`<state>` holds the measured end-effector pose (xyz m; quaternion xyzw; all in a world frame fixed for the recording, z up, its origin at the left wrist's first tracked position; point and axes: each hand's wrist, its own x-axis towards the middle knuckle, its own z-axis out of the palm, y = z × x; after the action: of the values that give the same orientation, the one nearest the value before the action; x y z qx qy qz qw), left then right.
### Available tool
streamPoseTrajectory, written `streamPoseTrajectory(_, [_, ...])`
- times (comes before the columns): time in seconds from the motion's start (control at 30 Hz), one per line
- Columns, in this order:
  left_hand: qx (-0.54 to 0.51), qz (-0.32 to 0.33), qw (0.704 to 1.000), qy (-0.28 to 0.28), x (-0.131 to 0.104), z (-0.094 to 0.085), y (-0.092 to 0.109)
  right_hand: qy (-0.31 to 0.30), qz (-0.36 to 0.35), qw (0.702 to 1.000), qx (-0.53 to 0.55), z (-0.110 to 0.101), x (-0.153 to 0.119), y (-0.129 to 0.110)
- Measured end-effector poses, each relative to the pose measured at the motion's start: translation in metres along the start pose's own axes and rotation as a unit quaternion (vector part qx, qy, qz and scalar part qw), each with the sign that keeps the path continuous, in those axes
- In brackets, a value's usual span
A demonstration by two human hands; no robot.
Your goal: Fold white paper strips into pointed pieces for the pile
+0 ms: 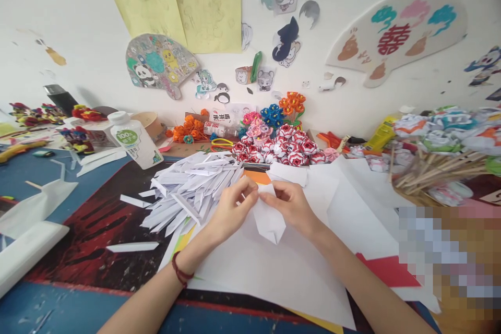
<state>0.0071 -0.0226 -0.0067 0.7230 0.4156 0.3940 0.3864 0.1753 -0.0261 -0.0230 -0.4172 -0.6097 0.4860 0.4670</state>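
Between my two hands is a small folded piece of white paper [269, 219], its pointed lower end hanging toward me. My left hand [236, 203] pinches its upper left edge with thumb and finger. On the opposite edge, my right hand [291, 203] is closed with the thumb pressed on the paper. Both hands are just above a large white sheet [254, 276] laid on the table. Left of my left hand spreads a heap of folded white paper strips [188, 188]; a single strip [132, 247] lies apart on the dark mat.
Behind the heap stands a white bottle [135, 141]. Red-and-white paper flowers [279, 148] and orange flowers [188, 130] line the wall. Sticks with paper flowers [442, 172] fill the right side. A red sheet [391, 270] lies by my right forearm, a white roll [31, 253] at far left.
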Motion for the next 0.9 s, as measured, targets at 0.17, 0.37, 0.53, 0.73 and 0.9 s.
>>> streamPoseTrajectory(0.17, [-0.005,-0.007,1.0,-0.001,0.001,0.0,-0.001,0.013,0.005,1.0,0.018,0.001,-0.001,0.0])
streamPoseTrajectory(0.37, [0.002,-0.005,1.0,-0.01,0.001,0.0,0.001,0.033,0.007,0.999,0.039,-0.002,0.001,-0.003])
streamPoseTrajectory(0.53, [0.002,-0.006,1.0,-0.008,0.002,-0.001,0.004,0.035,0.003,0.998,0.048,0.002,0.001,-0.002])
streamPoseTrajectory(0.73, [-0.001,-0.018,1.0,-0.018,0.002,-0.003,0.003,0.109,-0.001,0.993,0.054,-0.016,0.006,0.0])
streamPoseTrajectory(0.9, [0.011,-0.025,1.0,0.013,0.002,-0.005,0.003,0.106,-0.004,0.993,0.044,-0.033,0.011,-0.005])
